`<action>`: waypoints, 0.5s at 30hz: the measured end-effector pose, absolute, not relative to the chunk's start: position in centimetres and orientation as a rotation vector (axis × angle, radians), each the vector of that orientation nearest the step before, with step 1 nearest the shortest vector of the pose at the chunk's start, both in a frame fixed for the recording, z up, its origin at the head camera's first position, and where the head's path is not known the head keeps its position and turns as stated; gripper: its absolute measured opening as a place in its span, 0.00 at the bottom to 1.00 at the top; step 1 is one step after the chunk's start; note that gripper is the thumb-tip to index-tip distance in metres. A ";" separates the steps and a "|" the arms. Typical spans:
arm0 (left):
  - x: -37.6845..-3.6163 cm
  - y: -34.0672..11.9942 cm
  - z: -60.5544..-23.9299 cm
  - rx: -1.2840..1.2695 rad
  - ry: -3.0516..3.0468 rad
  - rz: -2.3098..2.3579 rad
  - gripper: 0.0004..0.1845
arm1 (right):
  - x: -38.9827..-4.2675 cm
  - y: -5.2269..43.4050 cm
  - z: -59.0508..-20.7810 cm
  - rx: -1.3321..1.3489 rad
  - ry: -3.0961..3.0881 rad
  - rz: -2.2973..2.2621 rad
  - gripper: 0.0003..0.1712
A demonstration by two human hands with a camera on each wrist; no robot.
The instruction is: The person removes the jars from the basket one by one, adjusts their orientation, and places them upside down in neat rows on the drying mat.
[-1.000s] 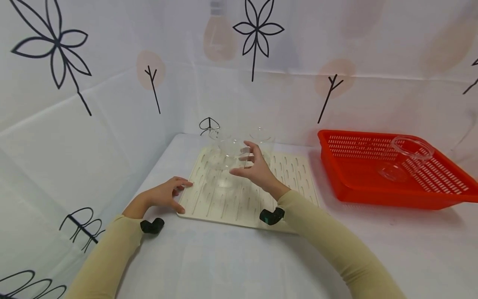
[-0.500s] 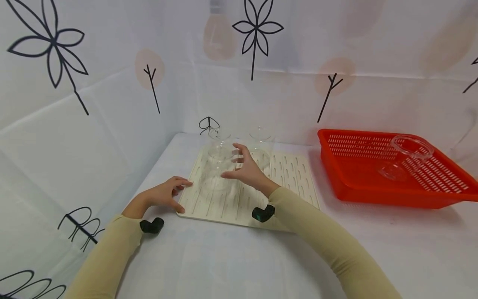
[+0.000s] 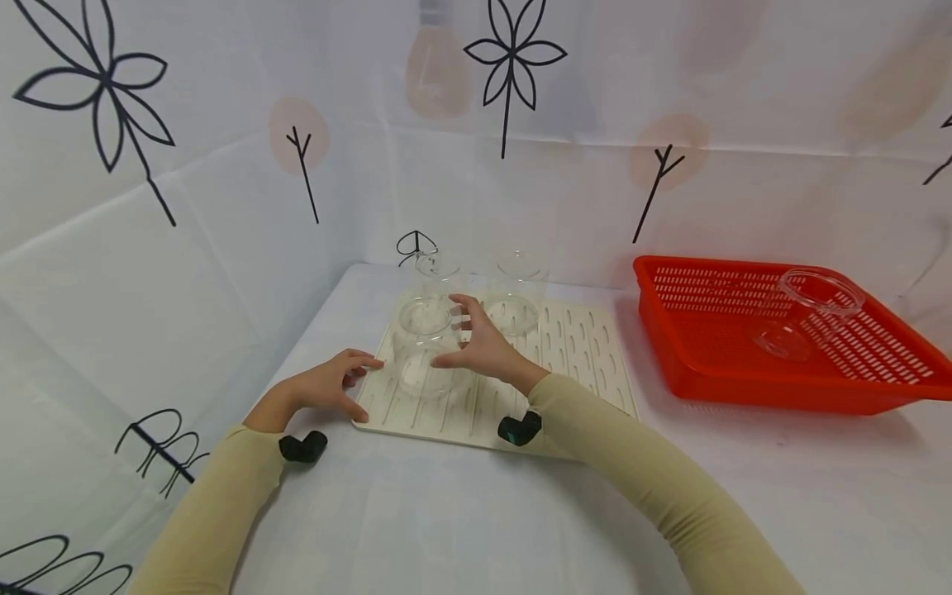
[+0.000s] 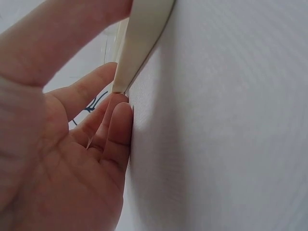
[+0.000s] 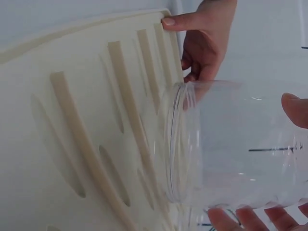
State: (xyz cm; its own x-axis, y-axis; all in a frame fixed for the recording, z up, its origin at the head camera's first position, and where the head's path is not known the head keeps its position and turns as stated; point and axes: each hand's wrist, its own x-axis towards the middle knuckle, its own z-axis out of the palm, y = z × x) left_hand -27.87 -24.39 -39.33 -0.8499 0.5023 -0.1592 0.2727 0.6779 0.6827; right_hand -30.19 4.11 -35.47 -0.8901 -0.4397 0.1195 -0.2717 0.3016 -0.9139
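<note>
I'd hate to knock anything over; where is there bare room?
Bare: table between the sleeves, in front of the mat; the mat's right rear, toward the red basket. Crowded: the mat's left and middle, with three clear containers and both hands.

We see a jar (image 3: 426, 354) that looks like clear plastic, smooth and glossy, with bright highlights. The mat (image 3: 446, 413) is matt, its face patterned in long relief; we cannot tell its material. The basket (image 3: 781, 397) is smooth plastic with a soft gloss. We find matt cloth sleeves (image 3: 640, 463) and a creased, faintly shiny backdrop (image 3: 580, 107).
</note>
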 end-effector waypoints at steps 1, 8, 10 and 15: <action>-27.8 -24.4 -39.3 0.612 2.561 0.960 0.47 | -30.1 4.0 -35.4 -0.658 2.406 -1.643 0.57; -27.7 -24.5 -39.1 0.589 2.564 0.954 0.47 | -29.7 3.4 -35.5 -0.718 2.379 -1.616 0.59; -27.7 -24.5 -39.1 0.590 2.564 0.956 0.47 | -29.6 3.4 -35.6 -0.741 2.371 -1.619 0.60; -27.8 -24.6 -39.2 0.592 2.562 0.963 0.47 | -29.5 3.3 -35.6 -0.754 2.364 -1.620 0.61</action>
